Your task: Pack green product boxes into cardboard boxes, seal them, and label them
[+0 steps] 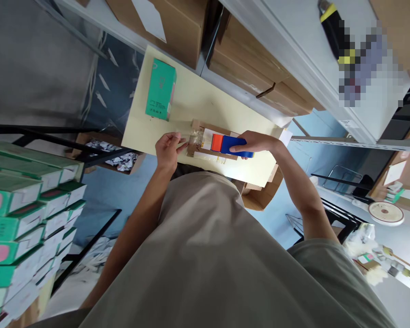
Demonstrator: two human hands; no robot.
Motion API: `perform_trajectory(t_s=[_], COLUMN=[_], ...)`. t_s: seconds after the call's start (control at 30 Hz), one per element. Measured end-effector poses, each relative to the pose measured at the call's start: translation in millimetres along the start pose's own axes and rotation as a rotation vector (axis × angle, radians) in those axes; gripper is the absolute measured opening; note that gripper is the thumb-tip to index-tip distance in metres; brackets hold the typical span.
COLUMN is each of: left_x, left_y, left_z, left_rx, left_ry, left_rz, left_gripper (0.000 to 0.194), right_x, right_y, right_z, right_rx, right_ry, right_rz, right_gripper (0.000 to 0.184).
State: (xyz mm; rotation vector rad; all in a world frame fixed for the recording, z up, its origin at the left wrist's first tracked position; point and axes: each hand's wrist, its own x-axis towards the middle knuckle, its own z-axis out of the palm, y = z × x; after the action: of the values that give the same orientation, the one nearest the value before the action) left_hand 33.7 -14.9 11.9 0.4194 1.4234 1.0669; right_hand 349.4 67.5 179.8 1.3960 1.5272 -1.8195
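My right hand point(251, 142) is wrapped round a blue tool point(237, 145) with an orange-red end, its exact kind unclear. The tool lies over a brown cardboard piece point(205, 125) with white paper on it, on a cream tabletop point(198, 98). At the cardboard's left end, clear shiny film point(196, 135) catches the light. My left hand point(169, 148) is beside that end, thumb and fingers drawn together in a pinch. Whatever is between those fingertips is too small to make out. Upper left on the table stands a green box point(161, 90), apart from both hands.
Brown cartons point(246, 61) line the shelf behind the table. Above it, a grey shelf point(294, 59) holds a black-and-yellow handled tool point(333, 32). Stacked green boxes point(17, 218) rise at left. Below the table are an open carton of scraps point(112, 155) and another carton point(263, 196).
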Motion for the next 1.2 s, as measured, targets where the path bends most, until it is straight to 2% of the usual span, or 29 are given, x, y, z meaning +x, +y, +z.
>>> perform_trajectory(t_s=[0.23,0.47,0.53,0.6,0.7,0.77,0.9,1.07,1.2], left_x=[23,38,40,40,35,30,22,14,7], left_y=[-20,-34,-30,-22,-5,7,24,30,28], left_z=[2.1,11.8,9.3,5.3,3.3,7.4,22.6,33.2,36.2], left_rx=[0.118,0.307,0.401,0.513,0.64,0.673,0.723,0.792,0.819], left_ry=[0.022,-0.076,-0.095,-0.092,-0.099,-0.142,-0.186,-0.122,-0.088], left_rz=[0.007,-0.025,-0.028,-0.012,0.095,0.153,0.139,0.135,0.175], left_gripper=[0.052,0.032,0.028,0.033,0.028,0.027,0.031,0.024,0.023], right_x=[8,7,7,6,4,4,6,8,-6], right_y=[-7,-12,-12,-11,-11,-12,-16,-11,11], right_z=[5,9,10,12,14,15,17,23,22], right_rx=[-0.054,-0.05,-0.058,-0.062,-0.058,-0.066,-0.086,-0.085,-0.025], right_ry=[0.057,0.094,0.107,0.111,0.103,0.117,0.155,0.125,0.074], right_rz=[0.042,0.101,0.119,0.137,0.151,0.173,0.205,0.191,0.167], right_gripper=[0.059,0.055,0.052,0.05,0.05,0.05,0.049,0.048,0.056])
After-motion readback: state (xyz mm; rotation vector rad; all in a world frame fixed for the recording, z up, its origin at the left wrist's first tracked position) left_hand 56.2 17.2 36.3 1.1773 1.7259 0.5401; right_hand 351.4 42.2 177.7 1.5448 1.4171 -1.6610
